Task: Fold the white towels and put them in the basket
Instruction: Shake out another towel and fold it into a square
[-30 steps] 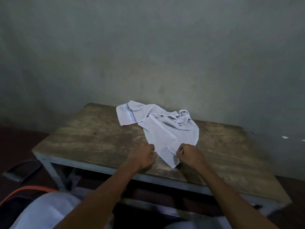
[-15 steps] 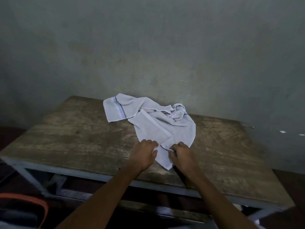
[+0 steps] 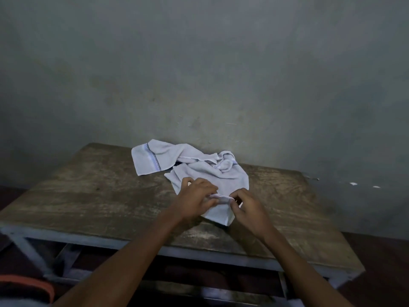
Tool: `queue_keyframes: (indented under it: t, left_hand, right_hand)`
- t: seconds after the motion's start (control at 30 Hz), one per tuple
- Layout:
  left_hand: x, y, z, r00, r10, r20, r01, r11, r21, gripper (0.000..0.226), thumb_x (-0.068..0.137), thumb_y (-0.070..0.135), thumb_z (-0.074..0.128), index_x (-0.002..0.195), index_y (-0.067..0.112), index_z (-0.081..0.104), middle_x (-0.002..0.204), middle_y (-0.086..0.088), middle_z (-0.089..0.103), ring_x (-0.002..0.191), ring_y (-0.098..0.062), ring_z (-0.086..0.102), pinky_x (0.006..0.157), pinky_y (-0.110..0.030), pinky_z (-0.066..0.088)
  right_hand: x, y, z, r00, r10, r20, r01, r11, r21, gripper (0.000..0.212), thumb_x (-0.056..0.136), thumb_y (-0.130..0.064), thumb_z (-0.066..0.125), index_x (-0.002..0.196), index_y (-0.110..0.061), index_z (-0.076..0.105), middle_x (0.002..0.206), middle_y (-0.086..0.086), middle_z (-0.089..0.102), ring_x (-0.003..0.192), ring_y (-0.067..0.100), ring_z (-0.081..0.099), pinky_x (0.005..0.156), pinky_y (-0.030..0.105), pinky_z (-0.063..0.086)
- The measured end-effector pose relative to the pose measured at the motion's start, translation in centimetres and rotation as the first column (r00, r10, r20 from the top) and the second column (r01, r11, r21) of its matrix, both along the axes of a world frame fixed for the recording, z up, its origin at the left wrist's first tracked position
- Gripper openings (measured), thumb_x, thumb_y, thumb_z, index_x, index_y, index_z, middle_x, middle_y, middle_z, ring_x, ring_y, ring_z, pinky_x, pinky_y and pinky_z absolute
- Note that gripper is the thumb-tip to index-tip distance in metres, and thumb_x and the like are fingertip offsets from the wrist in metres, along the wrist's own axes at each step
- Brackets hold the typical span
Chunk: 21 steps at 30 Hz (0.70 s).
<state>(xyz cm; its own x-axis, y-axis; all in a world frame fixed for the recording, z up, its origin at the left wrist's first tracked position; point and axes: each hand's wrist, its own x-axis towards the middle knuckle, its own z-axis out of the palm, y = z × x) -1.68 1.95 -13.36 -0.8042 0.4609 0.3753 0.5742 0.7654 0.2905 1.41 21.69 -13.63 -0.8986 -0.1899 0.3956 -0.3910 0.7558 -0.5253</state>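
Note:
A white towel point(image 3: 199, 171) with a dark checked stripe lies crumpled on the worn wooden table point(image 3: 93, 196), spread from the back middle toward the front. My left hand point(image 3: 194, 199) and my right hand point(image 3: 247, 209) sit close together over its near end. Both pinch a raised fold of the cloth between fingers and thumb, lifting it slightly off the table. The near corner of the towel hangs under that fold. An orange rim point(image 3: 28, 283) at the bottom left may be the basket; most of it is out of frame.
The table has a pale metal frame point(image 3: 212, 255) along its front edge and stands against a grey wall point(image 3: 199, 74). Dark floor shows at both sides. Bare tabletop extends left and right of the towel.
Both hands have moved farther onto the towel and gathered its near end into a raised fold. The camera view has shifted, so the table sits lower in the frame.

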Motion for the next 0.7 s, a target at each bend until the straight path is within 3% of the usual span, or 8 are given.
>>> queue_keyframes:
  t: [0.07,0.13,0.27,0.37,0.47,0.6,0.7]
  left_hand:
    - [0.1,0.3,1.5,1.000,-0.001,0.024,-0.001,0.998,0.064,0.025,0.088,0.046,0.048,0.090,0.031,0.068,0.091,0.012,0.069,0.091,-0.005,0.056,0.091,-0.038,0.026]
    - [0.3,0.5,3.1,0.999,0.013,0.033,-0.016,0.996,0.087,0.026,0.087,0.045,0.049,0.088,0.031,0.070,0.084,0.010,0.071,0.080,-0.005,0.053,0.089,-0.036,0.025]
    - [0.9,0.4,5.1,1.000,0.028,-0.010,-0.027,0.998,0.052,0.026,0.087,0.042,0.057,0.076,0.021,0.068,0.071,0.004,0.066,0.069,-0.004,0.044,0.078,-0.032,0.020]
    - [1.6,-0.5,5.6,0.998,0.054,0.038,-0.057,0.996,0.064,0.029,0.085,0.045,0.060,0.067,0.022,0.059,0.065,0.003,0.059,0.071,-0.009,0.049,0.070,-0.032,0.014]
    - [2.2,-2.0,6.0,0.992,0.105,0.076,-0.108,0.993,0.041,0.021,0.085,0.045,0.060,0.069,0.032,0.056,0.061,0.009,0.048,0.076,-0.009,0.048,0.072,-0.032,0.014]
    - [2.5,-4.4,6.8,0.989,0.131,0.066,-0.133,0.991,0.030,0.017,0.088,0.043,0.058,0.091,0.029,0.067,0.074,0.013,0.055,0.089,-0.007,0.052,0.078,-0.032,0.016]
    - [2.7,-6.2,8.1,0.989,0.138,0.059,-0.141,0.988,0.058,0.006,0.087,0.042,0.060,0.085,0.038,0.064,0.084,0.016,0.061,0.093,-0.002,0.050,0.081,-0.032,0.015]
  right_hand:
    - [0.4,-0.1,0.8,0.999,0.011,-0.052,-0.011,1.000,-0.002,0.015,0.083,-0.032,0.051,0.086,-0.020,0.060,0.084,-0.011,0.057,0.077,0.009,0.054,0.066,0.026,0.042]
    - [0.9,-0.5,1.9,0.994,0.033,-0.100,-0.034,0.999,-0.013,0.029,0.082,-0.042,0.048,0.095,-0.021,0.062,0.090,-0.011,0.060,0.079,0.006,0.055,0.069,0.023,0.044]
    - [1.5,-1.5,3.6,0.985,0.035,-0.166,-0.045,0.997,-0.057,0.016,0.091,-0.036,0.054,0.087,-0.023,0.063,0.081,-0.013,0.061,0.075,0.003,0.054,0.068,0.023,0.045]
    - [1.9,-1.7,4.6,0.990,0.017,-0.141,-0.043,0.982,-0.183,0.013,0.090,-0.025,0.055,0.081,-0.019,0.062,0.075,-0.010,0.061,0.073,0.004,0.056,0.067,0.018,0.043]
    - [2.6,-1.5,6.0,0.993,-0.031,-0.111,-0.011,0.934,-0.358,0.013,0.088,-0.010,0.060,0.076,-0.014,0.061,0.067,-0.008,0.057,0.065,-0.003,0.053,0.060,0.008,0.036]
    - [2.8,-0.4,6.9,0.997,-0.062,-0.053,0.036,0.917,-0.397,0.012,0.090,-0.012,0.058,0.078,-0.014,0.058,0.065,-0.006,0.057,0.057,-0.001,0.048,0.056,0.014,0.037]
    - [2.5,0.1,7.3,0.999,-0.040,-0.017,0.030,0.922,-0.386,0.008,0.092,-0.014,0.054,0.090,-0.016,0.061,0.075,0.004,0.063,0.064,0.008,0.053,0.062,0.023,0.042]
